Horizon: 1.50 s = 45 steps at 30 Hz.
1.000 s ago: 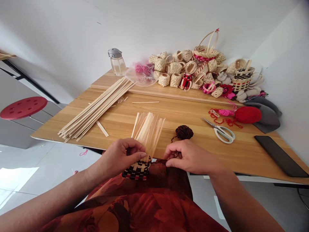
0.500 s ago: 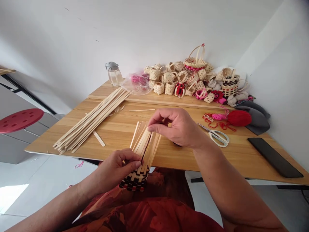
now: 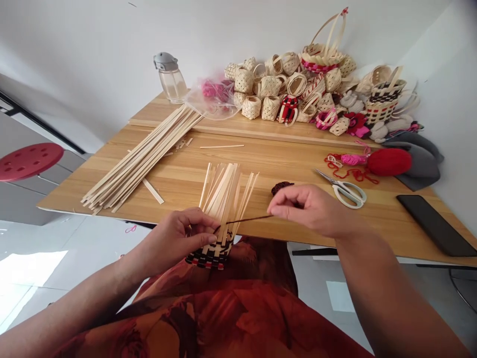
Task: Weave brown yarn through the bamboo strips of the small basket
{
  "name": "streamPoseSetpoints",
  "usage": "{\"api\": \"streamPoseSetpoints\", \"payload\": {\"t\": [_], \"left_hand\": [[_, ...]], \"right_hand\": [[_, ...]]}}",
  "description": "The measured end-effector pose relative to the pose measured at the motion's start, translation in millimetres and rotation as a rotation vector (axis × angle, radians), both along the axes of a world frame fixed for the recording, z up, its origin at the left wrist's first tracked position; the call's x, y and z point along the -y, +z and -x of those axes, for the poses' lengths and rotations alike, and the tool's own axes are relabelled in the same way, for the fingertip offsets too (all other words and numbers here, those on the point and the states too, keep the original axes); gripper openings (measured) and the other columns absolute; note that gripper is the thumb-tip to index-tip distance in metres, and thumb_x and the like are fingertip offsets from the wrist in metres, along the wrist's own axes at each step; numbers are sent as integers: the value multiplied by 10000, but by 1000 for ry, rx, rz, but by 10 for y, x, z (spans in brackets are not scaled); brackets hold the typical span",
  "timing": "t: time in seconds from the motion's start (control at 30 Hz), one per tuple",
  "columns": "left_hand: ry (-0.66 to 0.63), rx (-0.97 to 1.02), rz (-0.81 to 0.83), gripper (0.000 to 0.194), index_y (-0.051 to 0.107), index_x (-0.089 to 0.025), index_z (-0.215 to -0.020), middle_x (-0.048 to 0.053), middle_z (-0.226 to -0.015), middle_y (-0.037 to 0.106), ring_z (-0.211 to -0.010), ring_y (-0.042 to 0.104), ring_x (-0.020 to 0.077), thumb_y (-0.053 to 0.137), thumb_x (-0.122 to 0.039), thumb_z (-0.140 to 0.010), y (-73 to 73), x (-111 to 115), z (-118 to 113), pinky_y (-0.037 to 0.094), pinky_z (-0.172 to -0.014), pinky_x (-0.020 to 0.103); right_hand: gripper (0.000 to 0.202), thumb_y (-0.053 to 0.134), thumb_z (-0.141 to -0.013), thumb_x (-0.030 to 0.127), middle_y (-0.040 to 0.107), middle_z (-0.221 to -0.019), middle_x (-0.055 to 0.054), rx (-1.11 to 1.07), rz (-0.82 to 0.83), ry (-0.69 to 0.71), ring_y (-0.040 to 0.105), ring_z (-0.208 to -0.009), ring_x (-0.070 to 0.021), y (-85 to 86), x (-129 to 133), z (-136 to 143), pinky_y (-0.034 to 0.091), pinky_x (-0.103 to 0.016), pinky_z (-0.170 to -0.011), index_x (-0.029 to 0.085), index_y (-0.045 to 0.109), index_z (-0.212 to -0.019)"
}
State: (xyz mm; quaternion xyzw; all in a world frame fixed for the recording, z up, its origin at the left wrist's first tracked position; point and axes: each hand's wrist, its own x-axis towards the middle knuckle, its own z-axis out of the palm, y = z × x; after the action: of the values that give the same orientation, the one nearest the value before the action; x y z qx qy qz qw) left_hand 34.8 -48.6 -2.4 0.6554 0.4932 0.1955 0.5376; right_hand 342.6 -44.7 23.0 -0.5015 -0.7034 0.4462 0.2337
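Note:
A partly woven basket rests at my lap by the table's front edge, its lower part in black, natural and red checks. Long pale upright strips fan out from its top. My left hand pinches the basket's upper left side, thumb and fingertips closed on the strips. Off to the right, my right hand pinches a dark brown yarn, drawn taut from the strips near my left fingertips. Just behind my right hand lies a dark ball of yarn, partly hidden.
Loose wooden strips lie in a bundle on the left of the table. Scissors, a red yarn ball and a black phone lie to the right. Small woven baskets are heaped at the back, beside a bottle.
My right hand has moved right and down from above the strips, pulling the yarn out sideways. My left hand keeps its hold on the basket. The view has tilted downward.

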Motion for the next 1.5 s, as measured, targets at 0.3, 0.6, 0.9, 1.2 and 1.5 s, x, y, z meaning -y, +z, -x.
{"api": "streamPoseSetpoints", "payload": {"t": [0.3,0.6,0.9,1.2,1.5], "left_hand": [[-6,-85,-202,236,814,-224,-1021,39,-826,653,-749,610,168,684,-325,-851,-76,102,-1,480,-695,298],[34,-76,-329,253,776,-227,-1100,-21,-741,559,-619,526,103,689,-265,-865,-133,160,52,451,-606,241],[106,-55,-291,774,348,-315,-1529,-58,-802,557,-647,544,108,719,-252,-852,-125,210,71,476,-615,239],[153,165,57,698,533,-175,-1361,48,-1042,633,-793,582,144,815,-400,-764,-148,-102,160,536,-749,321],[231,127,-239,498,548,-251,-1358,33,-1102,621,-690,533,91,689,-308,-885,-111,12,117,473,-584,221]], "right_hand": [[274,566,-920,192,793,-989,-8,178,194,335,703,-878,-178,-220,241,-83,482,-276,-791,251,802,-1047],[242,620,-929,320,739,-933,-38,107,21,110,647,-823,-175,-202,275,243,475,-285,-754,214,739,-1111],[254,670,-893,434,588,-596,21,-159,223,-51,477,-516,-96,-606,313,909,279,-223,-460,183,687,-857],[207,666,-867,330,562,-573,30,-246,374,65,449,-489,-77,-532,229,861,284,-201,-451,158,633,-757],[221,661,-874,337,537,-568,47,-322,464,106,440,-474,-70,-481,165,833,318,-191,-448,156,587,-770]]}}
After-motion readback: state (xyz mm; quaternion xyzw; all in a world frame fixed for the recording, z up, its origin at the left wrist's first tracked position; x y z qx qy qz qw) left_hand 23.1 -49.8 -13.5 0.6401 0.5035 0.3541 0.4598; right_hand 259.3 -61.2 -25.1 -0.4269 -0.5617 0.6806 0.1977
